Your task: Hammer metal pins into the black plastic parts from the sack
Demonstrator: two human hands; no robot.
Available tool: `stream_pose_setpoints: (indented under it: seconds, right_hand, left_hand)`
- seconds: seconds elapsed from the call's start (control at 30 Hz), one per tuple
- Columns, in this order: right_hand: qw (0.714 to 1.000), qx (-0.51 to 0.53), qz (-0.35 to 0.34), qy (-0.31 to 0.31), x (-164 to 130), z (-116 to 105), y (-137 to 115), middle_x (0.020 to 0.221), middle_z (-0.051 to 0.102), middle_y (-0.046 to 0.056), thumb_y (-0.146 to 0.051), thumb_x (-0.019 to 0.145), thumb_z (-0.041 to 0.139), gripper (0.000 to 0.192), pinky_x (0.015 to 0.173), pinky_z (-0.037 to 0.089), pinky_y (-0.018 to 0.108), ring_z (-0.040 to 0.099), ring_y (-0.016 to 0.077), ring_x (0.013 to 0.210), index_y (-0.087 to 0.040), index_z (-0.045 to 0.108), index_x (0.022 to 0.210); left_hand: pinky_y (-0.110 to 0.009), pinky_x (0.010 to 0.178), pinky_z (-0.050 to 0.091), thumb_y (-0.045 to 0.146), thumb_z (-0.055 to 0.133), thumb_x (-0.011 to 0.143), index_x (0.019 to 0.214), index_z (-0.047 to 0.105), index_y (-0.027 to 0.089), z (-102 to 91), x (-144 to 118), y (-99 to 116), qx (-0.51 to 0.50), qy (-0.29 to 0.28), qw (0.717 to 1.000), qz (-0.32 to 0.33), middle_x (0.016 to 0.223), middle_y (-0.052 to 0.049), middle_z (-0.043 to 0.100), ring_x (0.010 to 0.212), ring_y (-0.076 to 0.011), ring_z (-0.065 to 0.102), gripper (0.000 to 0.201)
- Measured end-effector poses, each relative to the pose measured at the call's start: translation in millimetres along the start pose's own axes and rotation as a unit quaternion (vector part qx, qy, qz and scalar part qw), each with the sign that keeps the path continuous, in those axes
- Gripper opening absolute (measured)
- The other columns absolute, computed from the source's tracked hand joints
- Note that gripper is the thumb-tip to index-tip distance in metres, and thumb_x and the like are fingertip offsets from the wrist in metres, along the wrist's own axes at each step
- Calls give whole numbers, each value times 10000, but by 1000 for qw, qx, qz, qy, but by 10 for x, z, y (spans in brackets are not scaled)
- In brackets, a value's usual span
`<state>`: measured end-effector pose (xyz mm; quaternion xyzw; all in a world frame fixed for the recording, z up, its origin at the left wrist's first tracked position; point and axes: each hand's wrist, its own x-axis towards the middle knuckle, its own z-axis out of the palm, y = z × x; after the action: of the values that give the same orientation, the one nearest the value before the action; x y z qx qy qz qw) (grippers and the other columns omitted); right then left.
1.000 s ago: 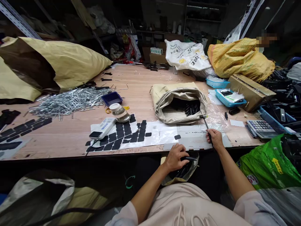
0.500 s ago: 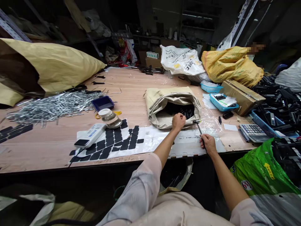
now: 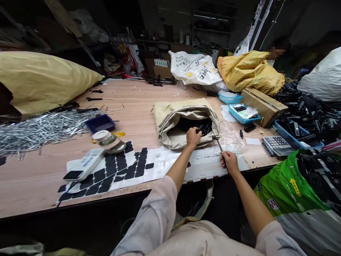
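My left hand point(image 3: 193, 136) reaches into the open mouth of a beige paper sack point(image 3: 170, 117) on the wooden table, its fingers among the black parts point(image 3: 204, 127) inside; whether it grips one I cannot tell. My right hand point(image 3: 229, 161) rests near the table's front edge, shut on the handle of a small hammer point(image 3: 218, 140) whose head points toward the sack. White sheets with black adhesive pads point(image 3: 117, 169) lie left of my arms.
A heap of silver rods point(image 3: 39, 128), a blue tray point(image 3: 99, 123), a tape roll point(image 3: 106, 138) and a white device point(image 3: 84, 165) lie left. A calculator point(image 3: 275, 144), blue baskets, a cardboard box point(image 3: 263, 105) and stuffed bags are right. A green bag point(image 3: 287, 188) stands by my right knee. A person sits beyond the yellow bag.
My left hand rose from the bag below the table edge and moved forward into the beige sack. My right hand kept the hammer in place. The view shifted rightward.
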<state>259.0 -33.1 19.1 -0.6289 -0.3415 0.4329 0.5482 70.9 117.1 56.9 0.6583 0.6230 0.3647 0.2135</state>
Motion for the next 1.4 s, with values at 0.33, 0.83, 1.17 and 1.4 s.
stream_pose_setpoints:
  seconds: [0.33,0.83,1.17,1.4]
  right_hand:
    - [997,-68,-46,0,-49,-5,6,596,623,-5,-498,739,718,343,335,415,208,516,105,406,-160,703,794]
    - [872,-360,-330,-3,-301,-4,5,979,787,96,-383,861,586,285,829,568,367,738,269,900,-210,782,973]
    - [848,-385,-363,-23,-327,83,57,974,787,95,-365,879,580,263,833,576,352,742,257,897,-218,774,978]
    - [906,-324,-271,-16,-267,91,52,928,789,84,-412,804,639,265,794,584,358,733,254,844,-216,786,904]
  left_hand:
    - [-324,849,495,237,726,850,1078,788,235,-310,-1007,-649,-13,-131,982,136,918,-40,644,947,-209,585,237]
    - [-320,825,483,289,753,842,1112,795,249,-239,-961,-625,3,-151,986,71,961,-36,626,987,-212,570,276]
    - [-299,799,464,301,740,852,1081,800,276,-237,-943,-626,8,-155,986,65,970,-23,639,989,-202,566,238]
    - [-306,816,474,307,734,851,1091,797,280,-245,-968,-622,0,-151,986,68,977,-26,644,998,-209,576,250]
